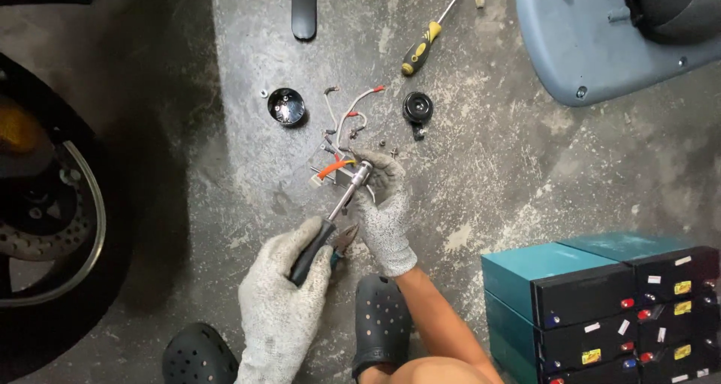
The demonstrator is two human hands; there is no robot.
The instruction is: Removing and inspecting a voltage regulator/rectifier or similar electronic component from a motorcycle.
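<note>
My left hand (279, 294), in a grey knit glove, grips the black handle of a socket wrench (339, 207). Its chrome shaft runs up and right to a socket head seated on a small metal electrical part (330, 172) with white, orange and red-tipped wires. Gloved too, my right hand (383, 204) steadies the socket head and that part with its fingers. A pair of pliers (344, 241) lies on the concrete floor just under the wrench, between my hands.
On the floor lie a black round cap (286, 106), a black horn-like disc (417, 108), a yellow-and-black screwdriver (428, 38) and small screws (387, 145). A motorbike wheel (45, 204) stands left, a blue-grey body panel (601, 38) top right, stacked teal batteries (601, 301) bottom right.
</note>
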